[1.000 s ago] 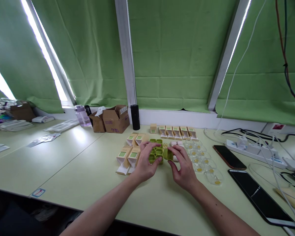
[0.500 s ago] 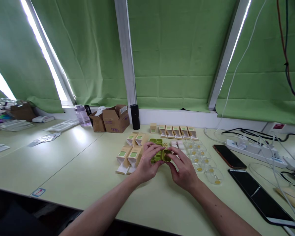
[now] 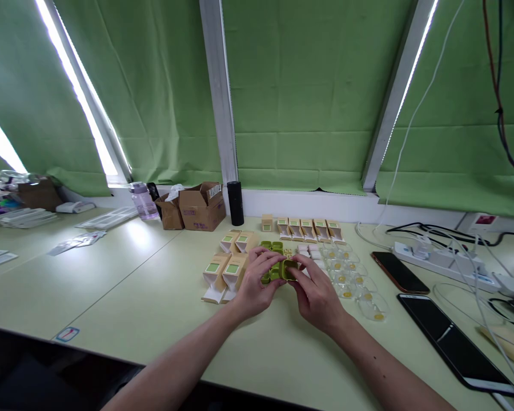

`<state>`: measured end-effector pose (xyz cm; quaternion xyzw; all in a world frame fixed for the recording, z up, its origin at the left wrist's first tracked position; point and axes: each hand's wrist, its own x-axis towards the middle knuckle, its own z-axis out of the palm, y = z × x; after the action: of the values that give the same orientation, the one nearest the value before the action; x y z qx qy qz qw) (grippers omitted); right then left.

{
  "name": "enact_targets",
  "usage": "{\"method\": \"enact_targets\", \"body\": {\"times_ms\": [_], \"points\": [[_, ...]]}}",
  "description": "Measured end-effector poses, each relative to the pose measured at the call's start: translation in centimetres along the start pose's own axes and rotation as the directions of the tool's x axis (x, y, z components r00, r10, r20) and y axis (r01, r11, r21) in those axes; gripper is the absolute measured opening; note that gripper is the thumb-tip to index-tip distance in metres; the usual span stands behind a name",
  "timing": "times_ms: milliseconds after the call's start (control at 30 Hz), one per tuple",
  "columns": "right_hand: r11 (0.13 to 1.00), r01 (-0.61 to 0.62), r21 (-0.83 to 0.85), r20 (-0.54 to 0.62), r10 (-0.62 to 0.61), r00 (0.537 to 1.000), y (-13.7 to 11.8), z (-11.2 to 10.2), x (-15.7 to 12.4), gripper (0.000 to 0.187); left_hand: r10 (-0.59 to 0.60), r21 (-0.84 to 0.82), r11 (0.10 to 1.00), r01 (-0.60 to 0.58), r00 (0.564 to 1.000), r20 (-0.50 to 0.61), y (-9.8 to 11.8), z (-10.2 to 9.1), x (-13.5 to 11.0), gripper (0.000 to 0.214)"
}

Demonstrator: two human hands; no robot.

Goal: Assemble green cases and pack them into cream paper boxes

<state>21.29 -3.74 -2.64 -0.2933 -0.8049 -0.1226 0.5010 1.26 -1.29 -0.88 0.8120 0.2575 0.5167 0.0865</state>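
Both my hands meet over a small green case (image 3: 288,269) at the middle of the pale green table (image 3: 154,297). My left hand (image 3: 257,285) and my right hand (image 3: 319,294) pinch it together with curled fingers. It sits at the near end of a cluster of green cases (image 3: 272,248). Tan open boxes (image 3: 223,274) with green labels lie left of my left hand. Clear plastic shells with yellow dots (image 3: 351,282) lie right of my right hand. Small white pieces (image 3: 308,249) lie just behind my fingers.
A row of small tan boxes (image 3: 308,228) stands further back. Cardboard boxes (image 3: 201,208), a black cylinder (image 3: 235,204) and a bottle (image 3: 144,201) line the window sill. Two phones (image 3: 398,273) (image 3: 454,342), a power strip (image 3: 445,260) and cables lie at the right.
My hands have drawn closer together. The green case that my right hand held at the side of the cluster is now gripped between both hands.
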Motion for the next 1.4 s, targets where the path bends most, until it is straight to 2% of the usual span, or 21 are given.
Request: {"method": "enact_targets", "body": {"times_ms": [333, 1033, 1133, 1267, 1400], "points": [[0.999, -0.045, 0.022, -0.05, 0.046, 0.998, 0.09, 0.15, -0.51, 0.032, -0.011, -0.009, 1.0, 0.011, 1.0, -0.007, 0.13, 0.01, -0.01, 0.039], [0.998, -0.016, 0.057, -0.008, 0.017, 1.0, 0.08, 0.04, -0.12, 0.036, 0.006, 0.01, 1.0, -0.006, 1.0, -0.025, 0.08, 0.08, -0.08, 0.041], [0.994, -0.054, 0.091, -0.018, 0.055, 0.998, 0.04, 0.03, -0.2, 0.032, 0.02, 0.007, 1.0, -0.02, 0.999, -0.028, 0.02, 0.06, -0.1, 0.041], [0.969, -0.158, 0.192, -0.045, 0.169, 0.984, 0.01, 0.13, -0.38, 0.031, 0.026, -0.003, 1.0, -0.026, 1.0, -0.016, 0.17, -0.16, -0.06, 0.049], [0.874, -0.332, 0.356, -0.034, 0.367, 0.93, -0.01, 0.43, -0.49, 0.024, 0.003, -0.003, 1.0, -0.003, 1.0, -0.006, 0.42, -0.44, -0.04, 0.043]]}}
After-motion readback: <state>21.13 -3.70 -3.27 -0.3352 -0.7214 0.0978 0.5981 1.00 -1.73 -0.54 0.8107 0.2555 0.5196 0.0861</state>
